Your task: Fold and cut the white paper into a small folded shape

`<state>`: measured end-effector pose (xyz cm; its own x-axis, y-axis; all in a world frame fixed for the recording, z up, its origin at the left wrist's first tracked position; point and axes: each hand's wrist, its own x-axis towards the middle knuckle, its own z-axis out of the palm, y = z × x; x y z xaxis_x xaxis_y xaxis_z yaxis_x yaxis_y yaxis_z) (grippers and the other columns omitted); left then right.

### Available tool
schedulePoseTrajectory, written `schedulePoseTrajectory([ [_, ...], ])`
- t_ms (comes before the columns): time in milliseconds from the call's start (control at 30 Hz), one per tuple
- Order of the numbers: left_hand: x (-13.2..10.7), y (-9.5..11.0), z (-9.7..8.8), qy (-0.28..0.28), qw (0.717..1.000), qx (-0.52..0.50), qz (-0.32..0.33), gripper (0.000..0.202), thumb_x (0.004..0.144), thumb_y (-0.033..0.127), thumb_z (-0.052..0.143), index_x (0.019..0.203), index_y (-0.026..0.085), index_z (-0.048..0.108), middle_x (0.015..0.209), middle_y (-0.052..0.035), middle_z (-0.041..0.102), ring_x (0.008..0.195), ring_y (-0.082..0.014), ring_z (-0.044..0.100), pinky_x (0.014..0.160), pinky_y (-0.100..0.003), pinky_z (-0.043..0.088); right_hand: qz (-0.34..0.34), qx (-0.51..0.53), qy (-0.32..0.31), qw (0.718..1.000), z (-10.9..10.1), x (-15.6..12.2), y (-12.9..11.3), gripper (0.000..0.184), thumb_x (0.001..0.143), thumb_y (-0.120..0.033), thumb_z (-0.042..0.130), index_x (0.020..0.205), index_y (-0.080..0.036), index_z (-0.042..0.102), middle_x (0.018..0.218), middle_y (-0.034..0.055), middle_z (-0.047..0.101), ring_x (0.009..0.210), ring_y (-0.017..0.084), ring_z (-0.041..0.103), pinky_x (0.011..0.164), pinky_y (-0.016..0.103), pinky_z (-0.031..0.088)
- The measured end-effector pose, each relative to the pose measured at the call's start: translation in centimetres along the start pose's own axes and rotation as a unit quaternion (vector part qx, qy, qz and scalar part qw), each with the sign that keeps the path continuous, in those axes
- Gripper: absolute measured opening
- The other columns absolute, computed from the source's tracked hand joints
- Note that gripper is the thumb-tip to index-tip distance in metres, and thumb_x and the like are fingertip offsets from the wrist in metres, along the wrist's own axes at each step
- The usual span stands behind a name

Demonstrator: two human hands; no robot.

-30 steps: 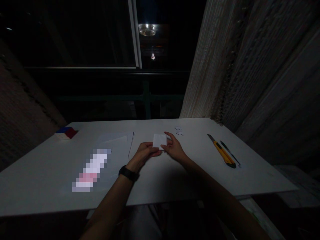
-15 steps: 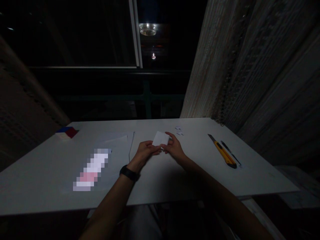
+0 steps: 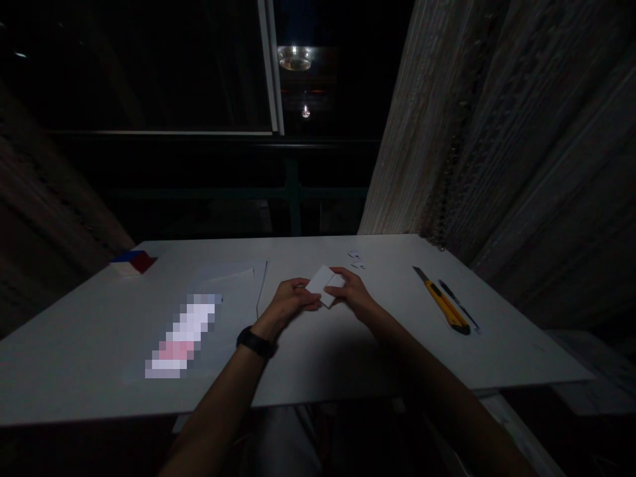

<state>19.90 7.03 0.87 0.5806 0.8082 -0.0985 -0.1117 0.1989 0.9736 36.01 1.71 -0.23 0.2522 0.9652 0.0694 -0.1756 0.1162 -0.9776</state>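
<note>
A small folded piece of white paper (image 3: 319, 281) is held between both hands above the table, tilted, with a fold or edge line showing near its right side. My left hand (image 3: 292, 297), with a dark watch on the wrist, pinches the paper's left and lower edge. On the other side my right hand (image 3: 352, 291) grips it, thumb on the front and fingers behind. The fingers behind the paper are partly hidden.
On the white table (image 3: 377, 358), a yellow utility knife (image 3: 444, 305) with its blade out and a pen (image 3: 460, 305) lie to the right. Small paper pieces (image 3: 356, 260) sit beyond my hands. White sheets (image 3: 233, 291) and a blue-red-white block (image 3: 132, 262) are left.
The paper has turned between my hands and now stands corner-up, showing a fold line. My right thumb has shifted on its face. Things on the table have stayed put.
</note>
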Motion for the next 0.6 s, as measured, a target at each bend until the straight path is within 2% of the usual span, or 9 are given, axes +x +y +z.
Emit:
schedulePoseTrajectory([
  [167, 0.05, 0.03, 0.02, 0.027, 1.000, 0.015, 0.001, 0.044, 0.055, 0.011, 0.078, 0.093, 0.008, 0.057, 0.067, -0.0095, 0.067, 0.058, -0.0192, 0.066, 0.050, -0.025, 0.053, 0.022, -0.057, -0.031, 0.998, -0.35, -0.21, -0.50, 0.051, 0.046, -0.022, 0.077, 0.092, -0.014, 0.056, 0.077, 0.0020, 0.062, 0.061, 0.016, 0.060, 0.046, 0.026, 0.051],
  [333, -0.11, 0.34, 0.19, 0.047, 0.999, 0.023, 0.002, 0.036, 0.062, 0.015, 0.074, 0.093, 0.008, 0.057, 0.067, -0.0095, 0.067, 0.058, -0.0181, 0.066, 0.046, -0.021, 0.051, 0.010, -0.063, -0.024, 0.998, -0.35, -0.18, -0.18, 0.061, 0.044, -0.019, 0.078, 0.099, -0.017, 0.054, 0.081, 0.0017, 0.062, 0.064, 0.016, 0.061, 0.045, 0.025, 0.051],
  [600, -0.15, 0.32, 0.25, 0.062, 0.998, 0.013, 0.014, 0.034, 0.062, 0.018, 0.076, 0.089, 0.009, 0.058, 0.067, -0.0089, 0.067, 0.057, -0.0173, 0.066, 0.046, -0.020, 0.050, 0.004, -0.050, -0.022, 0.999, -0.09, -0.30, 0.00, 0.070, 0.045, -0.018, 0.078, 0.110, -0.021, 0.051, 0.088, 0.0024, 0.060, 0.070, 0.017, 0.060, 0.049, 0.027, 0.054],
])
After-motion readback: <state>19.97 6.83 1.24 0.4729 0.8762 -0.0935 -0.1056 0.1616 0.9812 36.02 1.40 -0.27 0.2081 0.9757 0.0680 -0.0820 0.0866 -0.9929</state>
